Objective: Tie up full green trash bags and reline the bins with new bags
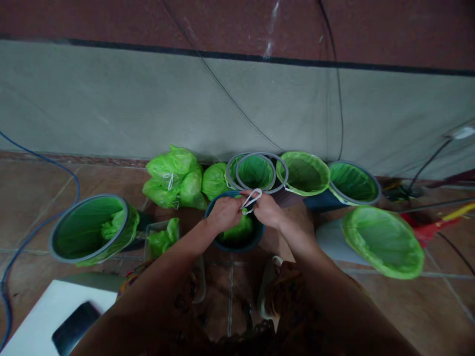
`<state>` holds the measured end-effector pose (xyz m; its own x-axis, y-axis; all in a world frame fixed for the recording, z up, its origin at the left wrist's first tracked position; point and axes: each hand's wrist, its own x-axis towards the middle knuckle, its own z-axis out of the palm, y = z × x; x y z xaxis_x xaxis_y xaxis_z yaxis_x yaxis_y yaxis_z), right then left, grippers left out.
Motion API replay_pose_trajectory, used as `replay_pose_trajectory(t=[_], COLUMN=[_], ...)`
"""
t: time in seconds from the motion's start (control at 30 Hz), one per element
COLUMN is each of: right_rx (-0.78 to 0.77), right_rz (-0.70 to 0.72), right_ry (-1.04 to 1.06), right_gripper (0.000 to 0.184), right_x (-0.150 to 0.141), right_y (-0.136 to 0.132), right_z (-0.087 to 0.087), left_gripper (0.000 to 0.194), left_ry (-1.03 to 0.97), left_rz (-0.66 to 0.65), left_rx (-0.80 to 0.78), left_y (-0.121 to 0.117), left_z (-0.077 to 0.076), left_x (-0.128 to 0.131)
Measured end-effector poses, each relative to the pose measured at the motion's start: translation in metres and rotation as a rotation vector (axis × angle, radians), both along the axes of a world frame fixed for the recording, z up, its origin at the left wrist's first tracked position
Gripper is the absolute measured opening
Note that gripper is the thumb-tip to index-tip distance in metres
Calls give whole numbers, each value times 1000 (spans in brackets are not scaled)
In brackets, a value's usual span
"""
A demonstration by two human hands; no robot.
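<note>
Over a dark blue bin (233, 248), both of my hands are closed around the white drawstring (253, 197) of a green trash bag (239, 229). My left hand (225, 213) pinches it on the left side. My right hand (267, 209) grips it close by, and a white loop stands up between the two. The bag's gathered neck is just under my fingers, while its lower part sits inside the bin. My fingertips are partly hidden by my knuckles.
Tied green bags (174, 175) lie against the wall. Several bins lined in green stand around, including a large one (55, 242) at left and a tilted one (334, 237) at right. Grey rings (284, 170) rest behind. A blue cable (27, 230) and a phone (76, 326) are at left.
</note>
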<state>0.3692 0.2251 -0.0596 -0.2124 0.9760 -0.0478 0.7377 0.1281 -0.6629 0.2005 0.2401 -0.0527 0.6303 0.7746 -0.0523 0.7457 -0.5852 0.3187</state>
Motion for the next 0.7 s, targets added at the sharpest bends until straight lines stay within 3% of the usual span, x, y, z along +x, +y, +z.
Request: replay_pose_trajectory(t=[0.13, 0.23, 0.37, 0.53, 0.6, 0.7], right_rx=[-39, -93, -166, -362, -422, -390], right_rz=[116, 181, 81, 1, 0, 43], right_ry=[177, 174, 152, 410, 489, 480], right_gripper=[47, 36, 24, 21, 22, 17], right_x=[-10, -9, -4, -1, 1, 4], right_y=[2, 1, 4, 7, 5, 2], right_z=[-2, -6, -6, 0, 3, 4], left_gripper=[32, 28, 25, 24, 24, 22], left_ry=[25, 31, 52, -3, -47, -104], left_rz=[-106, -122, -22, 52, 70, 64], left_rx=[77, 159, 233, 274, 278, 265], left_y=[-3, -2, 0, -3, -5, -7], left_z=[3, 3, 0, -4, -3, -2], left_x=[-4, -8, -10, -5, -5, -5])
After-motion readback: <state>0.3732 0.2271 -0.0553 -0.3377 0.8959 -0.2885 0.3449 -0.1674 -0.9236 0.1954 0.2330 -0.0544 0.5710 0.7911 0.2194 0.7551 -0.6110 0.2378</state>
